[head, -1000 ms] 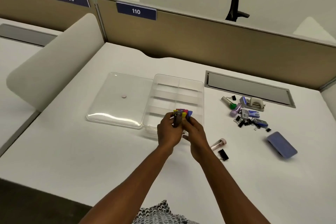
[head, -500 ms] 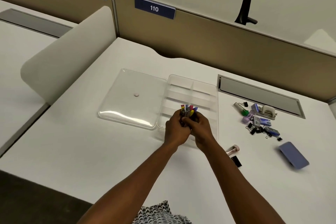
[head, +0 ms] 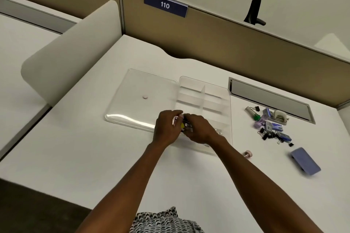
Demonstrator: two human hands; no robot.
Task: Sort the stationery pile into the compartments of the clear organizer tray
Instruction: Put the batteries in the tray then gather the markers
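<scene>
Change noted: the bundle of small coloured items (head: 183, 126), held upright and fanned above the tray a second ago, has been brought down and laid low at the near-left compartment of the clear organizer tray (head: 227, 111). Only a yellow bit and some clear and dark parts are visible now; the rest is covered by the hands. Judged: placement of this bundle is under way, not confirmed complete.

Grip state: left hand (head: 167, 128) and right hand (head: 200, 128) are both clenched around the bundle, knuckles nearly touching. Contact with the compartment floor cannot be told, since blur and fingers hide it.

Counts:
- 1 tray, visible compartments empty apart from the one being filled
- 1 clear lid (head: 144, 100), lying flat, touching the tray's left side
- 1 pile (head: 270, 126) on the surface, well right of the tray: binder clips, small blue boxes, a green-capped item, 1 hole punch; exact clip count too small to tell
- 1 pink item (head: 248, 154) lying alone, near the tray's near-right corner
- 1 flat lavender case (head: 305, 161), apart from the pile

Judged: most of the sorting remains, with the pile untouched.
</scene>
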